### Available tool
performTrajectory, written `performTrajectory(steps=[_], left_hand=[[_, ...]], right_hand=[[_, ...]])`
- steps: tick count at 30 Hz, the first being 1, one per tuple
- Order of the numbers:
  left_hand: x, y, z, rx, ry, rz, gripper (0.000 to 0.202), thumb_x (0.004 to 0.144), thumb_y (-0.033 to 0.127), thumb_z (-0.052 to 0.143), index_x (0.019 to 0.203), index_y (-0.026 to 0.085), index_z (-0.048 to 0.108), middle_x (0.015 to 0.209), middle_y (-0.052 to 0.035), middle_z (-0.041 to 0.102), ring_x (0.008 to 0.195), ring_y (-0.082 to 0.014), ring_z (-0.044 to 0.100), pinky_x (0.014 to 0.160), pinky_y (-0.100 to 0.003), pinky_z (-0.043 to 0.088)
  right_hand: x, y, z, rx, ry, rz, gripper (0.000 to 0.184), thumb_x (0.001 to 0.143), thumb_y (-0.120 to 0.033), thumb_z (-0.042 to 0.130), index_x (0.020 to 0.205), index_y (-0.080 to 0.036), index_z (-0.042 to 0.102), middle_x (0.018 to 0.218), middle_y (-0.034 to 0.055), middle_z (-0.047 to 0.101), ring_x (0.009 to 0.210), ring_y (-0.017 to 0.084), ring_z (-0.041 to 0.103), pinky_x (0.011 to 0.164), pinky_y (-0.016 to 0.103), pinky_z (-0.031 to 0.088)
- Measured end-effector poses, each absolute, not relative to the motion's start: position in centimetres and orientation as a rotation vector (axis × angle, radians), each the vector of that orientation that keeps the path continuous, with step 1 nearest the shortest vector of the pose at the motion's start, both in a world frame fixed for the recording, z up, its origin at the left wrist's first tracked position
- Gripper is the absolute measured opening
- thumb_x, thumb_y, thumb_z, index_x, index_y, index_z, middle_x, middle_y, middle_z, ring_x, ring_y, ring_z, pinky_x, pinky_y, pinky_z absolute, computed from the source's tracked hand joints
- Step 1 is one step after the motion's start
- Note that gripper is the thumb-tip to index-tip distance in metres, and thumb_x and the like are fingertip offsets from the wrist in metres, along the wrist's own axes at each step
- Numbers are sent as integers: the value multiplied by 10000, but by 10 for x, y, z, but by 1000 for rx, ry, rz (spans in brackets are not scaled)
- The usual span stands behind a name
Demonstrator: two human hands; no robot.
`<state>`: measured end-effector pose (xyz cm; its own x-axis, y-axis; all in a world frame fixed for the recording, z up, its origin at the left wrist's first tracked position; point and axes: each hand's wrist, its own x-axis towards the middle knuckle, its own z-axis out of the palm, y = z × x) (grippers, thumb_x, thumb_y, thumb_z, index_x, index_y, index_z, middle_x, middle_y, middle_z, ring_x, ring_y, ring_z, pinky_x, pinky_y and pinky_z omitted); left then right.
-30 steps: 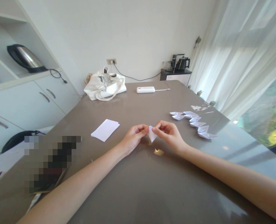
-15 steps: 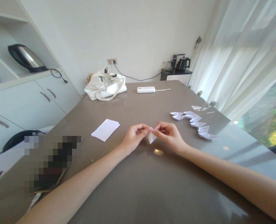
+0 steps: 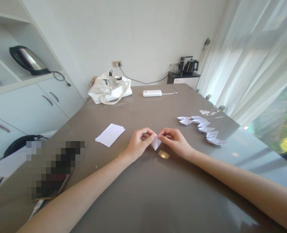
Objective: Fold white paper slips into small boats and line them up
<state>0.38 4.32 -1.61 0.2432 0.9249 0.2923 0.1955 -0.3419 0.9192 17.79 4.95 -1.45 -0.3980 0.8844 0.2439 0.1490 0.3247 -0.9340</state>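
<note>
Between my hands is a small piece of folded white paper [image 3: 156, 144], its pointed end hanging downward. My left hand [image 3: 141, 141] pinches its upper left side between thumb and fingers. On the other side, my right hand [image 3: 173, 139] pinches the upper right edge the same way. The fingertips cover the paper's top part. To the right lie several folded paper boats [image 3: 205, 129] in a staggered row. A stack of white paper sheets [image 3: 110, 135] rests left of my hands.
A white bag [image 3: 110, 89] and a white power bank [image 3: 152, 93] with a short cable sit at the table's far side. Paper scraps [image 3: 207, 112] lie near the right edge. A blurred-out dark object [image 3: 57, 171] is beside my left forearm.
The folded paper has turned slightly and shifted a little left, showing more of its pointed face. Both hands still pinch it, with the right fingertips a bit farther from the left.
</note>
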Motion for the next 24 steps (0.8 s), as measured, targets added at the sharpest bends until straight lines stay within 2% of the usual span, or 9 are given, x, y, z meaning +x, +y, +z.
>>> performTrajectory(steps=[6,8,11,13,17,21,24], left_hand=[[4,46,-20,1734,1091,1158,269,852,388,522,824,151,646,834,-52,656,795,-168,586,708,-249,434],[3,50,-22,1711,1099,1163,281,844,414,531,874,158,644,884,-57,655,841,-173,590,735,-257,447],[1,53,-24,1573,1020,1083,315,810,448,573,927,159,623,855,-52,653,767,-161,605,670,-252,475],[1,54,-25,1478,950,1047,317,780,447,615,886,148,620,818,-49,653,737,-154,608,662,-253,486],[2,53,-26,1346,910,1102,282,728,394,688,812,134,621,893,-60,667,853,-160,608,793,-279,469],[2,52,-27,1294,907,1116,252,698,339,724,769,127,609,783,-19,646,762,-124,595,774,-263,453],[3,51,-25,1321,920,1158,239,682,311,740,748,126,604,760,-11,640,742,-117,589,767,-258,447]], right_hand=[[178,54,-17,-925,-1727,1246,336,791,-491,599,766,-156,612,645,2,586,553,104,529,496,206,431],[178,56,-19,-891,-1688,1259,335,783,-498,607,782,-163,605,684,7,597,597,116,557,522,216,470],[179,58,-19,-863,-1666,1229,312,782,-478,618,756,-168,598,718,17,616,679,139,588,638,263,511],[179,59,-19,-871,-1677,1176,300,778,-460,630,732,-165,604,718,23,622,697,147,591,683,280,504],[180,59,-20,-869,-1685,1068,276,756,-433,661,705,-163,629,806,39,598,763,153,588,730,289,494],[180,60,-22,-909,-1666,1060,286,732,-429,683,667,-158,619,894,54,569,807,157,587,719,283,504],[181,60,-22,-938,-1640,1142,274,728,-419,692,742,-158,610,874,50,596,768,150,600,699,282,508]])
